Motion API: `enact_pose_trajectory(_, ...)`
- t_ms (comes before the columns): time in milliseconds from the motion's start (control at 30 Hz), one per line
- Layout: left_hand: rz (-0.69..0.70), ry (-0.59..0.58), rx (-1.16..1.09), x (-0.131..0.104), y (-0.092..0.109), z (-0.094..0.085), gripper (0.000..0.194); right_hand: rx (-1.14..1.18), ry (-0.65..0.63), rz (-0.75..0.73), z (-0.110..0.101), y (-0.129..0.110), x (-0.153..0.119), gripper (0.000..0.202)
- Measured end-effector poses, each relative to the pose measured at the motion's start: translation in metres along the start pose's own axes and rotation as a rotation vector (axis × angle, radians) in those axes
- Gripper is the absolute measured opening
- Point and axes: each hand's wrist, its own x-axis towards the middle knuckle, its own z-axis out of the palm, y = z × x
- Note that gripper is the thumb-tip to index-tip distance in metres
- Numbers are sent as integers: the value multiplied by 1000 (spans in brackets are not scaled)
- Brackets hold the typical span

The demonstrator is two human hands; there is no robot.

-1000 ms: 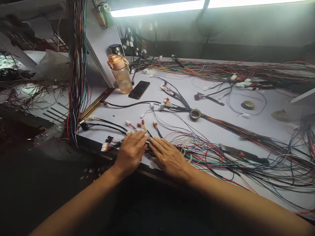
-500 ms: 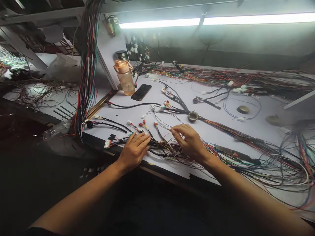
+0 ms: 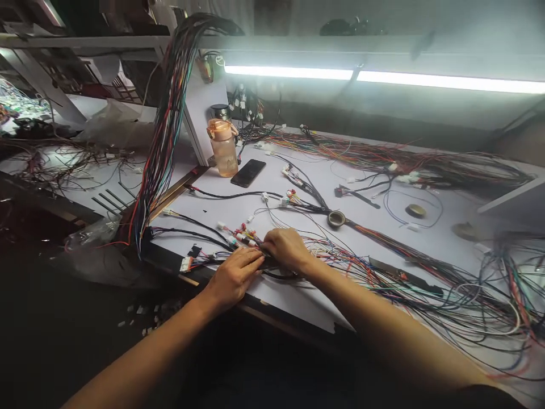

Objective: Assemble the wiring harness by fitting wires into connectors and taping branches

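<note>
My left hand [image 3: 238, 275] lies over a wire harness near the table's front edge, its fingers together and pressing the bundle down. Right beside it, my right hand [image 3: 288, 250] is closed with curled fingers on the same bundle; the exact grip is hidden under the knuckles. Red and white connectors [image 3: 243, 232] stick out just beyond my fingertips. Left of my hands, black-sleeved branches end in a white-and-orange connector [image 3: 186, 264] and a black connector. Loose coloured wires [image 3: 340, 255] fan out to the right from under my right hand.
A second taped harness [image 3: 383, 232] runs across the table, with a tape roll [image 3: 336, 219] on it. Behind are a phone [image 3: 248, 172] and a bottle [image 3: 224, 149]. A thick wire bundle [image 3: 170, 125] hangs at left. Another tape roll [image 3: 415, 211] lies at right.
My right hand has moved left and down from the loose wires, closing on the harness next to my left hand. The left hand stays nearly in place. The camera view has tilted up slightly.
</note>
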Motion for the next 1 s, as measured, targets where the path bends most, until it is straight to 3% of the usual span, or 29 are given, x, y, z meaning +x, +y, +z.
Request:
enact_pose_trajectory(133,-89,-23,-1,5,2,-1,26,154,46,-176,14,17,-14,27)
enact_pose_trajectory(200,-116,-51,1,6,1,1,24,232,150,-219,15,27,-13,32)
enact_pose_trajectory(333,-129,-79,-34,6,-2,3,23,79,420,36,10,37,6,32)
enact_pose_trajectory(400,-146,-85,-72,6,-3,1,22,7,421,141,11,37,17,37)
enact_pose_trajectory(467,-204,-68,-169,10,-1,-3,23,18,389,162,16,37,24,27)
enact_pose_trajectory(533,-364,22,-351,21,0,-6,27,66,379,133,21,39,26,17)
enact_pose_trajectory(633,-789,318,-844,53,-4,-5,32,126,405,81,26,43,22,18)
enact_pose_trajectory(733,-1192,576,-1425,92,-17,0,15,233,487,-41,29,45,12,19)
enact_pose_trajectory(767,-1258,620,-1577,103,-22,2,9,275,513,-86,30,45,8,19)
enact_pose_trajectory(833,-1308,667,-1748,119,-31,6,13,338,533,-156,32,43,-1,19)
enact_pose_trajectory(1000,-1272,801,-1776,124,-44,14,14,335,440,-193,31,40,-17,24)
